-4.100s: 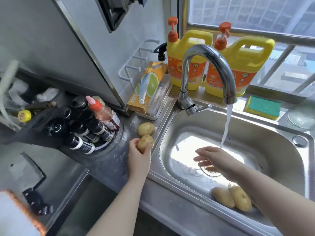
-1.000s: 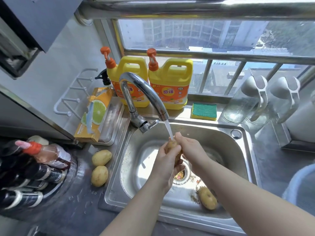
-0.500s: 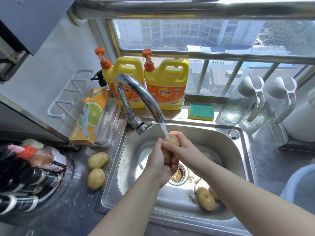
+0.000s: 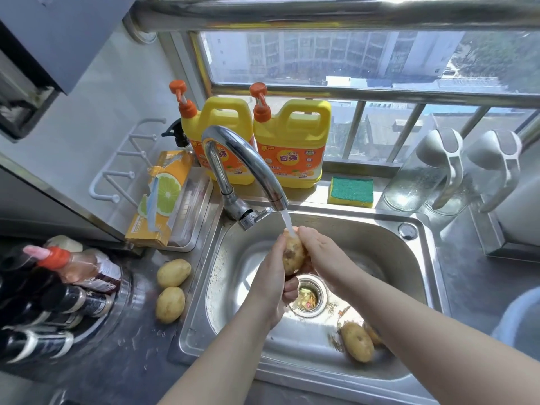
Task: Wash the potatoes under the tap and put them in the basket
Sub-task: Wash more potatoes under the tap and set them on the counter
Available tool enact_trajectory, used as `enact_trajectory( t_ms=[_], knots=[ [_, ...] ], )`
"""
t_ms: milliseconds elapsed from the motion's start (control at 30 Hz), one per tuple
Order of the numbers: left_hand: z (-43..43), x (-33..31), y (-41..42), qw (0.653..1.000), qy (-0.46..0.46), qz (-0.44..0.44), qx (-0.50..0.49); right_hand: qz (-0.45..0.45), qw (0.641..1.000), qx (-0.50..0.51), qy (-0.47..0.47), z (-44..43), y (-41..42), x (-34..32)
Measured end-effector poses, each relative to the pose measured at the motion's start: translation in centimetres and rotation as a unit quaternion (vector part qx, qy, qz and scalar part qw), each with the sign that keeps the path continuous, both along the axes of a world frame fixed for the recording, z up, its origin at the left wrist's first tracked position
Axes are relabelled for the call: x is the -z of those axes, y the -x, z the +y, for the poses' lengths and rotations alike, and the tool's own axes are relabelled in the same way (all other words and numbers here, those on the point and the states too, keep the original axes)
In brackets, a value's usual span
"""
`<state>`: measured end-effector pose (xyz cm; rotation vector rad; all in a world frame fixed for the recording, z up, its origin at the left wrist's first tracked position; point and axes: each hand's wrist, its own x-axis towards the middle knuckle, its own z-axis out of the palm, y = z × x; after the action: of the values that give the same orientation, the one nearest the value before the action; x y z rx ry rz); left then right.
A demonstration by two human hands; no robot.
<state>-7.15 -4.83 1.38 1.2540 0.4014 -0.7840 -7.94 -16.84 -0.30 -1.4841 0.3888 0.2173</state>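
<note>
A brown potato is held between my left hand and my right hand, right under the water stream from the chrome tap. Both hands grip it above the drain of the steel sink. Another potato lies on the sink floor at the front right, with a further one partly hidden behind it under my right forearm. Two more potatoes rest on the counter left of the sink, one at the back and one nearer. A pale blue basket rim shows at the right edge.
Two yellow detergent jugs and a green-yellow sponge stand on the sill behind the sink. A lemon-printed box leans in a tray at the left. Sauce bottles crowd the far left counter. Glass jugs stand at the right.
Four seconds ago my left hand held a potato on the counter and my right was under the tap. Since one second ago both hands keep turning one potato under the water.
</note>
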Motion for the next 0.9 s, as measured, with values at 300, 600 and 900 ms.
enact_trajectory(
  t_ms=[300,600,900],
  knots=[
    [-0.7,-0.4,-1.8,0.999,-0.011,0.004,0.043,-0.013,0.999,-0.025,-0.041,-2.0,0.0,-1.3],
    [0.3,0.0,-2.1,0.992,0.077,-0.039,0.089,-0.019,0.998,-0.029,-0.059,-3.7,-0.5,-1.1],
    [0.6,0.5,-3.0,0.962,-0.084,-0.171,0.196,-0.018,0.998,0.040,-0.041,-4.2,0.0,-1.2]
  ],
)
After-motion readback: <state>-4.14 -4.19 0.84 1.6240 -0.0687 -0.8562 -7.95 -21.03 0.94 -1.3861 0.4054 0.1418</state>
